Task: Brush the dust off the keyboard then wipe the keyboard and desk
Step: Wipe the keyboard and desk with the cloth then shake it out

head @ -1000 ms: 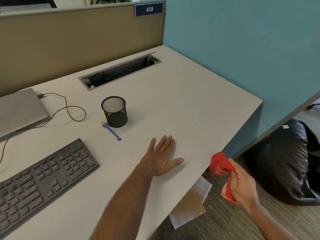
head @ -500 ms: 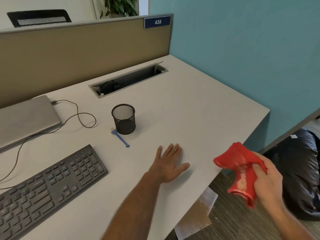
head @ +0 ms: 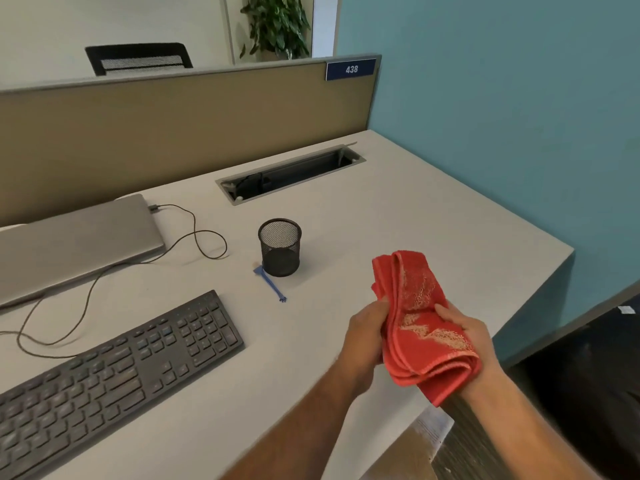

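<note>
Now red cloth folded, long axis running away from the person, gripped by left hand and right hand fingers, above worktop edge

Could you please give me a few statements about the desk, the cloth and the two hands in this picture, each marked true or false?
1. Both hands hold the folded red cloth. True: the left hand and the right hand grip it above the white desk.
2. The black mesh pen cup lies on its side. False: it stands upright.
3. The small blue brush lies on the desk beside the pen cup. True.
4. The dark grey keyboard rests on top of the closed grey laptop. False: it lies on the desk, nearer the person than the laptop.
</note>
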The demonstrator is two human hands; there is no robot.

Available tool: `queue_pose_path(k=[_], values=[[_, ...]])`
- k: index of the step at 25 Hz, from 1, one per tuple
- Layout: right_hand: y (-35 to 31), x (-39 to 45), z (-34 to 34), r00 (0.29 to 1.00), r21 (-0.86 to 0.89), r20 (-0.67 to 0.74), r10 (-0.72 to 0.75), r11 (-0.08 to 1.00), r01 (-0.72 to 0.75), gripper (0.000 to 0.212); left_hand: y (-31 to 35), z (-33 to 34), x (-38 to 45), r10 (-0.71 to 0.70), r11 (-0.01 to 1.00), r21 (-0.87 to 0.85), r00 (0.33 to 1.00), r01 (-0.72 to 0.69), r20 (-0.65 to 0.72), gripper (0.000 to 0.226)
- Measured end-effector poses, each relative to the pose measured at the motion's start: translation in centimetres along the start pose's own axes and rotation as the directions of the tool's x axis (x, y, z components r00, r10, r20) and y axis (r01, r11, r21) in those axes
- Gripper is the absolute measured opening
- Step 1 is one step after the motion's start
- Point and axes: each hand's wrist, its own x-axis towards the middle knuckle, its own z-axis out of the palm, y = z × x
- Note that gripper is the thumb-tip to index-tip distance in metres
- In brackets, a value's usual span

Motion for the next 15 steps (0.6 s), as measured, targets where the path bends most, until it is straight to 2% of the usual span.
queue_pose_path(k=[3,5,7,9,11,15], values=[[0.7,0.9,1.6,0.982,-0.346,-0.052,-0.179,0.926,0.151,0.033,0.7,-0.9,-0.6,0.074,0.991,-0.094,0.983,-0.09,-0.17,0.026],[1.2,1.3,2.5,0.945,-0.576,-0.043,-0.325,0.781,0.243,0.033,1.3,-1.7,-0.9,0.108,0.984,-0.11,0.965,-0.138,-0.241,0.021],[1.7,1.8,3.3,0.905,-0.743,0.03,-0.425,0.596,0.304,0.028,2.0,-2.4,-1.2,0.141,0.981,-0.09,0.945,-0.175,-0.296,0.022],[1.9,2.4,4.3,0.876,-0.786,0.092,-0.473,0.506,0.355,0.026,2.8,-2.9,-1.6,0.142,0.981,-0.08,0.934,-0.177,-0.328,0.032],[1.7,3.0,5.3,0.862,-0.778,0.142,-0.487,0.484,0.401,0.026,3.5,-3.3,-1.9,0.098,0.98,-0.133,0.938,-0.15,-0.333,0.042],[1.5,4.7,7.5,0.888,-0.749,0.244,-0.389,0.506,0.428,0.023,4.6,-4.8,-1.7,0.142,0.971,-0.15,0.953,-0.187,-0.269,0.028]])
